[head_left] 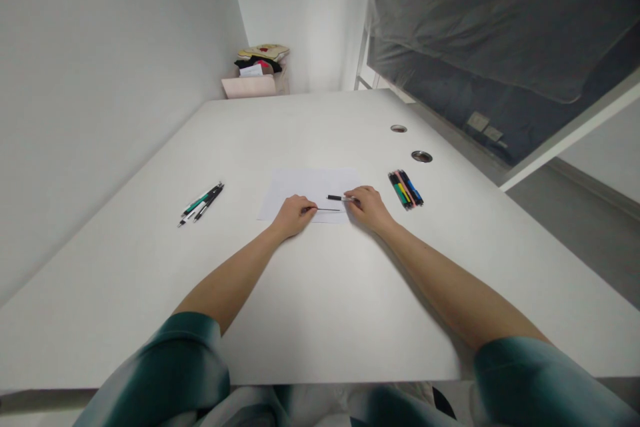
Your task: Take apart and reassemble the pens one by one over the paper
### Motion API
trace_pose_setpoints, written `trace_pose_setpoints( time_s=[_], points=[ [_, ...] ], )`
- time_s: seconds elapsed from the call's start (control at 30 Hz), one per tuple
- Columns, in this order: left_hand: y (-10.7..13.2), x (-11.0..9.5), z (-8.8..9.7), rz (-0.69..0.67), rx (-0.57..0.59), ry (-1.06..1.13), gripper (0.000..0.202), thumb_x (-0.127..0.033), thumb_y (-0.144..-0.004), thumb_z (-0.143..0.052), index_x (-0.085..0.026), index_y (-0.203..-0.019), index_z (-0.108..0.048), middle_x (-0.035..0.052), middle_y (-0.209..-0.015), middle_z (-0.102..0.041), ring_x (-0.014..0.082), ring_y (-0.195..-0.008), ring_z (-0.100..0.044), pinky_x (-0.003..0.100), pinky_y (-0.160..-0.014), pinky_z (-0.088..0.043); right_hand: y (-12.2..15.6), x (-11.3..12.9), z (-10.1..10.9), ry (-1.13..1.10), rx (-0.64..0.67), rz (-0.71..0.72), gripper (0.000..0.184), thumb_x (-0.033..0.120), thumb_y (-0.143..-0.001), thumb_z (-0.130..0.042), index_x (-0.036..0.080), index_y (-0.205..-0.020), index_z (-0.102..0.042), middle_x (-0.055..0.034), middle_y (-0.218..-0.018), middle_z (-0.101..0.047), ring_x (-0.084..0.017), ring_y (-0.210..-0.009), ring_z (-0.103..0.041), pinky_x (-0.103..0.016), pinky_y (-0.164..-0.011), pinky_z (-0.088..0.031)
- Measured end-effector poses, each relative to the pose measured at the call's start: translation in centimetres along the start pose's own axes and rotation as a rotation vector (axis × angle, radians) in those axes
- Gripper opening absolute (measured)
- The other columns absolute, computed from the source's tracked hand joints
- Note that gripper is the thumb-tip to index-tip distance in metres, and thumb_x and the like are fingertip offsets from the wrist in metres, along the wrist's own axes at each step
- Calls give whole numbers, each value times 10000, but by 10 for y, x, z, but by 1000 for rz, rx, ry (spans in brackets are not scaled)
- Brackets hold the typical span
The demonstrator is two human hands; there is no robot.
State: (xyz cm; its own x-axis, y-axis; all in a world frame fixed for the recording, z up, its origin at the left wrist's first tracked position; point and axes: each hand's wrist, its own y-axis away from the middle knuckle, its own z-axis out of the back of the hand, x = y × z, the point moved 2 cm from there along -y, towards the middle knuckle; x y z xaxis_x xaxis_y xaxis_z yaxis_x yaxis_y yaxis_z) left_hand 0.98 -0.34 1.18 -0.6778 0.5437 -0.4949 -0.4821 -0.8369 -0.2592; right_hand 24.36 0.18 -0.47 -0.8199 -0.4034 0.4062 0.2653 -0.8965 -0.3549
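Observation:
A sheet of white paper (285,190) lies on the table, under and between my hands. My left hand (294,215) is closed, pinching a thin dark pen refill (327,209) that points right over the sheet. Pinched in my closed right hand (369,205) is a pen barrel (336,198), black at the end that points left and pale nearer the fingers. The refill and the barrel are apart, with the refill slightly nearer to me. My fingers hide part of both pieces.
Several pens (203,203) in black, white and green lie left of the paper. To the right is a row of several coloured pens (405,189). Two round metal grommets (421,156) sit in the white table (320,320). A pink box (250,87) stands beyond its far edge.

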Motion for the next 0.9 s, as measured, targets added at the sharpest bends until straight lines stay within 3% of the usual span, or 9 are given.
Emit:
trace_pose_setpoints(
  time_s=[0.23, 0.5, 0.63, 0.9],
  points=[
    [-1, 0, 0, 19, 30, -18, 218, -249, -878, -541, -193, -920, -747, 57, -819, -699, 200, -811, -588, 358, -818, -472, 0, 3, 5, 88, 58, -88, 286, 279, -892, -515, 203, -1025, -756, -112, -1004, -694, -271, -974, -559, -394, -878, -391],
    [0, 8, 10, 108, -168, -13, 226, -253, -884, -521, -193, -912, -736, 51, -866, -704, 205, -872, -606, 356, -867, -472, 1, -2, 6, 80, -14, -130, 319, 201, -878, -453, 158, -1059, -712, -129, -1055, -682, -274, -1024, -550, -392, -899, -389],
    [0, 13, 11, 139, -211, -17, 222, -256, -878, -522, -203, -907, -735, 42, -865, -708, 205, -869, -606, 355, -865, -473, 1, -4, 5, 77, -33, -136, 309, 218, -885, -452, 167, -1042, -713, -126, -1039, -688, -272, -1003, -555, -399, -897, -401],
    [0, 11, 11, 94, -188, -9, 219, -275, -882, -528, -210, -898, -737, 48, -864, -710, 214, -864, -605, 373, -874, -464, 2, 0, 7, 84, -38, -92, 274, 203, -883, -474, 162, -1016, -711, -131, -1020, -695, -292, -987, -566, -413, -871, -409]
  ],
)
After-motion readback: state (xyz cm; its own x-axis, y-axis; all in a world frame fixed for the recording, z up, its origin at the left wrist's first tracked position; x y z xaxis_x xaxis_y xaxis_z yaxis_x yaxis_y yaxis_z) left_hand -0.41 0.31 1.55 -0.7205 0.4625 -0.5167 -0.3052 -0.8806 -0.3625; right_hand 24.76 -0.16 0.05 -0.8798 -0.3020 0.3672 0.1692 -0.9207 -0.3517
